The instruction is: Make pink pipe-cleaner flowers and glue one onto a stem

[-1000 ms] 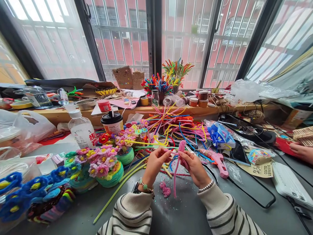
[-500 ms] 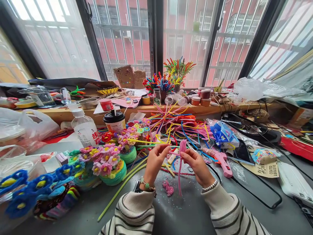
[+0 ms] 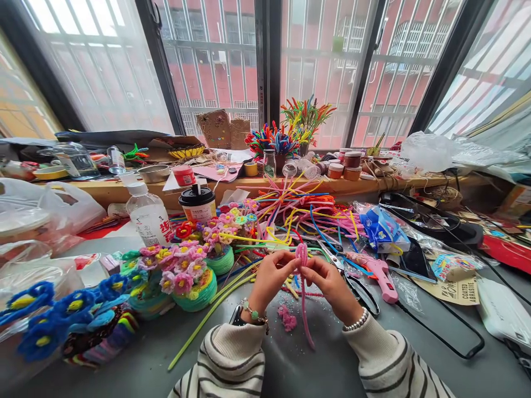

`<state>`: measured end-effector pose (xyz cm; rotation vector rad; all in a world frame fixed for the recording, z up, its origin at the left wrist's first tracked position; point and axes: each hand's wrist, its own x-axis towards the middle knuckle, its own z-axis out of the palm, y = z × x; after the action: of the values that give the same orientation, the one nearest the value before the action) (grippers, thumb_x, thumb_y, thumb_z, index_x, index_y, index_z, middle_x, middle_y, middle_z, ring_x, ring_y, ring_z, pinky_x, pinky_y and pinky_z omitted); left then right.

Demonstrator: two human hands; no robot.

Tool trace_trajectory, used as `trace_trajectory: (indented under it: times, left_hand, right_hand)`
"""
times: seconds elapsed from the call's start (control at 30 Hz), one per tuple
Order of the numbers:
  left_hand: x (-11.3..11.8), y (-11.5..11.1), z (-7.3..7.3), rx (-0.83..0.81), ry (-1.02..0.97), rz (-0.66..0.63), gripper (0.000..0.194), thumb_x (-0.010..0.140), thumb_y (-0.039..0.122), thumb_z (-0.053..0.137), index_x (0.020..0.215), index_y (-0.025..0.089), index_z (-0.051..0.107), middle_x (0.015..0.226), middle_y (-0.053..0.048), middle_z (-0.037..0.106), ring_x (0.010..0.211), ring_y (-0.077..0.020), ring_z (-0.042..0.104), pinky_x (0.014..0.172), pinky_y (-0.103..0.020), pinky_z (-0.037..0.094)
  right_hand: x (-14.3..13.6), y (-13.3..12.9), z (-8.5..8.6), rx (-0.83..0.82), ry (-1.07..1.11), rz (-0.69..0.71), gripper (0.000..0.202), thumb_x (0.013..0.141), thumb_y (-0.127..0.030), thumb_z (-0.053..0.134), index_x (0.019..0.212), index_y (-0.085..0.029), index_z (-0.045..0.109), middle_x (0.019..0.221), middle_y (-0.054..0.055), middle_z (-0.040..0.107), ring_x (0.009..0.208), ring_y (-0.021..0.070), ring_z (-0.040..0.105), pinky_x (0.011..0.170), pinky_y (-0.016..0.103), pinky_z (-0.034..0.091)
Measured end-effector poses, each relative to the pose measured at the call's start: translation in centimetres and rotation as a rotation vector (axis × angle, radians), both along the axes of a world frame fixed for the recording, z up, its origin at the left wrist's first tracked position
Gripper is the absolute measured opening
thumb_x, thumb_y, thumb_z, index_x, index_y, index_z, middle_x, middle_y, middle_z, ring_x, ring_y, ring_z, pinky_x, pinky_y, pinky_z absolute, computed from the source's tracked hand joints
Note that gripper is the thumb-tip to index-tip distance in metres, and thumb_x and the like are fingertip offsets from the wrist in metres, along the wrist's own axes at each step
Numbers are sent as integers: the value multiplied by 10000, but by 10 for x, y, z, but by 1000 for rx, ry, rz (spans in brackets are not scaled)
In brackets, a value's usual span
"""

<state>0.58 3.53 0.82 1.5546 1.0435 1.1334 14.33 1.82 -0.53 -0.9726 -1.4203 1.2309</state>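
Note:
Both hands meet above the middle of the grey table, pinching one folded pink pipe cleaner (image 3: 303,298). Its loops stand up over the fingertips, and a loose tail hangs down below them. My left hand (image 3: 269,279) grips it from the left, fingers closed near the base of the loops. From the other side my right hand (image 3: 334,284) pinches it between thumb and forefinger. On the table just under the hands lies a small pink fuzzy piece (image 3: 287,318). Scissors (image 3: 338,260) lie partly hidden beyond my right hand.
Flower pots of pink pipe-cleaner blossoms (image 3: 185,271) and blue flowers (image 3: 77,304) crowd the left. Behind the hands spreads a heap of coloured pipe cleaners (image 3: 307,207). A pink glue gun (image 3: 384,279) with its black cord lies right. A lidded cup (image 3: 198,204) and plastic bottle (image 3: 147,215) stand back left.
My left hand has moved right to meet my right hand at the pipe cleaner. The pink strands now form rounded loops above the fingers. The view has shifted slightly.

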Motion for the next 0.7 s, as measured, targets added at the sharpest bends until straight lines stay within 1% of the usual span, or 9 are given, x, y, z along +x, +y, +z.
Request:
trace_trajectory:
  times: [0.2,0.4,0.57,0.7]
  left_hand:
    - [0,1,-1,5,18,13,248,658,372,550,688,131,597,665,-35,604,617,-137,547,578,-235,421]
    - [1,0,0,0,32,17,245,659,363,549,706,128,602,689,-44,612,632,-142,550,582,-236,421]
    - [1,2,-3,9,10,56,244,652,365,554,717,134,599,705,-41,610,659,-147,550,605,-239,417]
    - [1,3,-6,-7,-18,45,218,654,344,552,704,134,579,682,-26,580,637,-128,524,590,-226,403]
  right_hand:
    - [-2,-1,2,-4,-23,-9,212,707,-374,523,678,-164,520,598,-28,453,554,97,404,531,226,338]
    - [-1,-2,-2,-15,-39,-20,210,712,-372,520,663,-168,514,581,-38,448,551,95,405,533,223,334]
    - [0,-1,-3,8,2,-104,222,715,-376,518,643,-169,481,585,-39,434,565,95,402,545,219,339]
    - [-1,-2,-1,27,-15,-147,243,703,-388,527,614,-169,470,569,-39,420,550,95,400,530,218,336]
